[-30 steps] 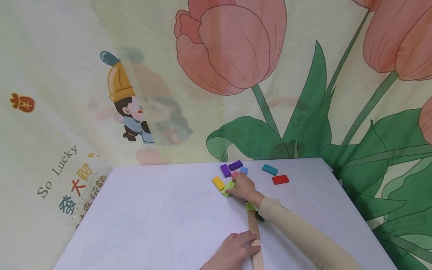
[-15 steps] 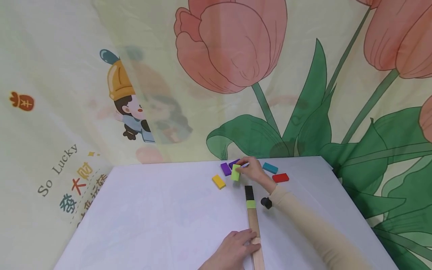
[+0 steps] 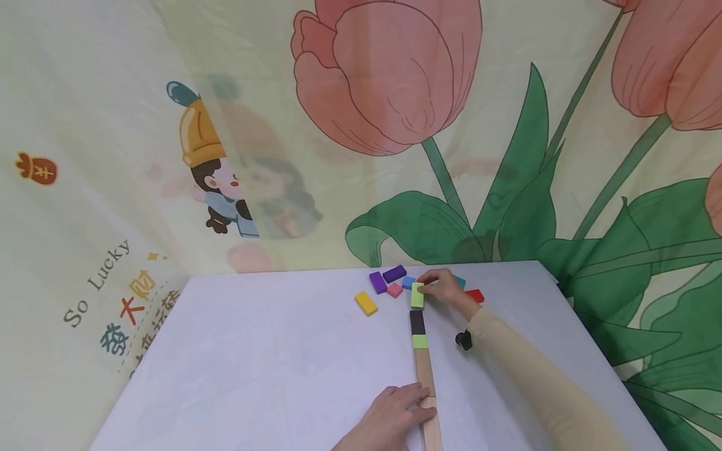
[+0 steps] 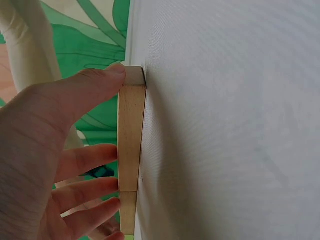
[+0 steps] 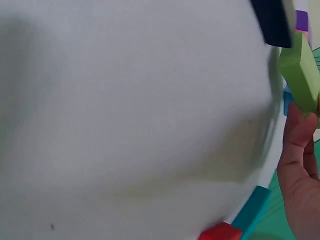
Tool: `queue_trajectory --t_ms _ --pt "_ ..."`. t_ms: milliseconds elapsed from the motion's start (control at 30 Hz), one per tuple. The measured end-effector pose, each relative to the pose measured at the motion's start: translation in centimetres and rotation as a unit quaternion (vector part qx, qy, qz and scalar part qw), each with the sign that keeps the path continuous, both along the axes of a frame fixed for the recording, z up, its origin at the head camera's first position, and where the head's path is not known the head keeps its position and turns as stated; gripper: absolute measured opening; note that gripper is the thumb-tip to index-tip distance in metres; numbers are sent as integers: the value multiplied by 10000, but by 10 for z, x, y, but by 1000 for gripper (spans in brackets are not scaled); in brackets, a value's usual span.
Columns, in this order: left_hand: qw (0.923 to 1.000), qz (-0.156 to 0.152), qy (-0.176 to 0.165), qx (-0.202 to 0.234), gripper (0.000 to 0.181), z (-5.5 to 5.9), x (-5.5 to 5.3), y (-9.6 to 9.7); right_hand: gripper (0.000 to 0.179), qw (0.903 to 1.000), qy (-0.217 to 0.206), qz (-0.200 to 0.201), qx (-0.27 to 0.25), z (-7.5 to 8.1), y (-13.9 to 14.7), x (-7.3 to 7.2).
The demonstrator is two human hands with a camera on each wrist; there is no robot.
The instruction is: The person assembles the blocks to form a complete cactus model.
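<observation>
A row of blocks runs away from me along the white table: pale wooden blocks [image 3: 424, 371], a light green piece [image 3: 419, 341], then a black block [image 3: 417, 322]. My left hand [image 3: 390, 414] rests on the near wooden part; in the left wrist view, its fairly straight thumb and fingertips touch the wooden block [image 4: 131, 135]. Just past the row's far end, my right hand [image 3: 447, 289] pinches a light green block [image 3: 417, 296] between thumb and fingers. The right wrist view has this green block [image 5: 299, 72] tilted, near the black block [image 5: 272, 22].
Loose purple blocks [image 3: 378, 282], a pink block [image 3: 395, 290], a blue block [image 3: 408, 283] and a yellow block [image 3: 366, 303] lie left of the right hand. Red [image 3: 476, 295] and teal [image 3: 459, 282] blocks lie behind it. A black object [image 3: 464, 341] is at the right wrist.
My right hand has picked the light green block up from beside the yellow one and carried it right, to the far end of the row. The left hand stays put.
</observation>
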State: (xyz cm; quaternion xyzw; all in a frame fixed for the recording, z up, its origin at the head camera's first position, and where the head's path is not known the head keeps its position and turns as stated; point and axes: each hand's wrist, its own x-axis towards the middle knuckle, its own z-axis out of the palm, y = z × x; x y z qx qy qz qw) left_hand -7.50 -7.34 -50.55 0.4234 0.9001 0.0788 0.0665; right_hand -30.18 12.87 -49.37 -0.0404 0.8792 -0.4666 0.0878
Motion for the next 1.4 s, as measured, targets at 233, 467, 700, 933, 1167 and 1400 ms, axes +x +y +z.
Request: queue_trajectory --t_ms 233,467,700,933,1167,1400 --pt "10000 16 -36 -39 70 0 1 2 21 9999 -27 -60 -159 -11 -3 0" --pt "10000 4 -17 -25 70 0 1 2 21 9999 -19 17 -159 -17 -6 -2" --pt "9999 -48 111 -3 69 -1 1 1 21 9999 9 28 110 -23 -7 -3" --pt "9999 -40 110 -21 70 -1 -1 1 18 9999 123 44 53 -20 -9 0" --pt "9999 -76 104 15 70 -1 -1 0 20 9999 -6 -112 -20 -22 -9 -5" --pt "9999 -104 76 -2 70 1 -1 -1 22 9983 276 97 508 -2 -23 -5"
